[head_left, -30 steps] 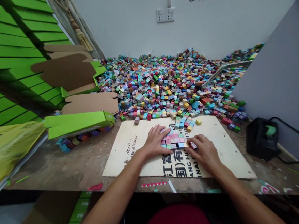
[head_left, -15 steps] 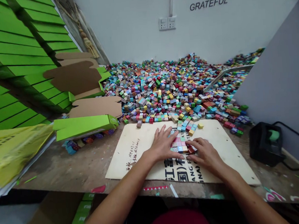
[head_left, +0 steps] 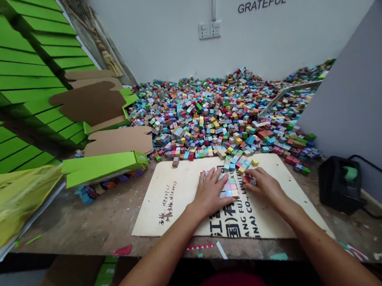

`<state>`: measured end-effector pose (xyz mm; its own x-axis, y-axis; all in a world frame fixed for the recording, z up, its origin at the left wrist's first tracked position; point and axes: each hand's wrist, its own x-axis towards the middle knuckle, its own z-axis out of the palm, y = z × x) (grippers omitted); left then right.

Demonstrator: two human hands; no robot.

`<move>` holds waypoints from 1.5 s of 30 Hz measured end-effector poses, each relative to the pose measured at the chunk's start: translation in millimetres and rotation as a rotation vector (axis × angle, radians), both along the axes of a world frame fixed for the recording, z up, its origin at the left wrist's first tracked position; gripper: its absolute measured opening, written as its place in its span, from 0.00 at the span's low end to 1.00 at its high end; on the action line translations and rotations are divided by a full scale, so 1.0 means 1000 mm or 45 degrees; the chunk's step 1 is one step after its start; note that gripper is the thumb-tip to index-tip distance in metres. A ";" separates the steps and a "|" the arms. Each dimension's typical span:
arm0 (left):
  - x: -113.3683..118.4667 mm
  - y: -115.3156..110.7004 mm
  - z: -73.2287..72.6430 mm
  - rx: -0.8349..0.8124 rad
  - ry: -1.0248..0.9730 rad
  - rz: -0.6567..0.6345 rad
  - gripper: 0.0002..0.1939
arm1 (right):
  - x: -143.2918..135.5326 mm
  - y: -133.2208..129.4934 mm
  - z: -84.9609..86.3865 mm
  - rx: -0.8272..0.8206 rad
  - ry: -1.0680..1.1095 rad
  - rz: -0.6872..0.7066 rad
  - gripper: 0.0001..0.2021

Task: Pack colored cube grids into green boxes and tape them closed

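Observation:
My left hand (head_left: 208,191) lies with fingers spread over the left side of a flat group of small pink, white and blue cubes (head_left: 230,187), partly covering it. To the right of that group, my right hand (head_left: 266,185) has its thumb and fingers closed on small red cubes (head_left: 248,181); the fingers hide how many. Both hands rest over a cream cardboard sheet (head_left: 183,174) with large black print and handwriting. Just beyond the fingers, a few light blue, pink and yellow cubes (head_left: 236,160) lie on the sheet's far edge.
A large heap of mixed cubes (head_left: 202,111) spreads to the wall. On the left stand stacked green boxes (head_left: 13,81), an open green box (head_left: 104,168) and a yellow bag (head_left: 15,199). A black tape dispenser (head_left: 339,185) sits at the right.
My right hand has drawn slightly right with the red cubes, away from the flat group. My left hand has shifted a little left, its fingers still spread. The view has moved slightly.

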<state>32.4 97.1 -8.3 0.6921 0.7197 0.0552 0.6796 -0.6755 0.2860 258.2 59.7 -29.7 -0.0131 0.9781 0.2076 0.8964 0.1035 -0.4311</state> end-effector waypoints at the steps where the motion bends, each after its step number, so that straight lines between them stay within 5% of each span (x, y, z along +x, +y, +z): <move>1: 0.000 -0.001 -0.001 0.010 -0.005 0.007 0.39 | -0.002 0.005 0.001 -0.007 0.047 0.028 0.16; 9: 0.000 -0.005 -0.002 0.091 -0.028 0.025 0.35 | -0.012 0.028 0.004 0.010 0.110 0.178 0.16; 13: 0.001 -0.005 -0.003 0.113 -0.033 0.030 0.35 | -0.016 0.030 0.004 0.042 0.035 0.158 0.14; 18: 0.001 -0.004 -0.002 0.105 -0.041 0.025 0.35 | -0.018 0.033 0.006 -0.014 0.045 0.385 0.14; 24: -0.009 -0.007 0.001 0.070 -0.031 -0.045 0.37 | -0.020 0.022 0.004 -0.035 0.090 0.460 0.16; 30: -0.017 -0.025 0.004 0.125 -0.009 -0.046 0.36 | -0.007 0.013 0.006 -0.096 0.342 0.295 0.20; 34: -0.019 -0.037 -0.001 0.138 -0.004 -0.028 0.33 | 0.005 0.027 0.014 0.135 0.037 0.074 0.14; 39: -0.021 -0.038 -0.007 0.179 -0.023 -0.026 0.25 | -0.004 0.057 0.018 0.109 -0.401 0.283 0.17; 45: -0.021 -0.037 -0.010 0.222 -0.059 -0.037 0.26 | -0.012 0.071 0.021 0.055 -0.421 0.468 0.11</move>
<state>11.1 59.9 -18.7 0.7061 0.6763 0.2098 0.6479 -0.7366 0.1938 246.6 130.5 -8.8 -0.4278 0.8869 0.1744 0.8852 0.4501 -0.1178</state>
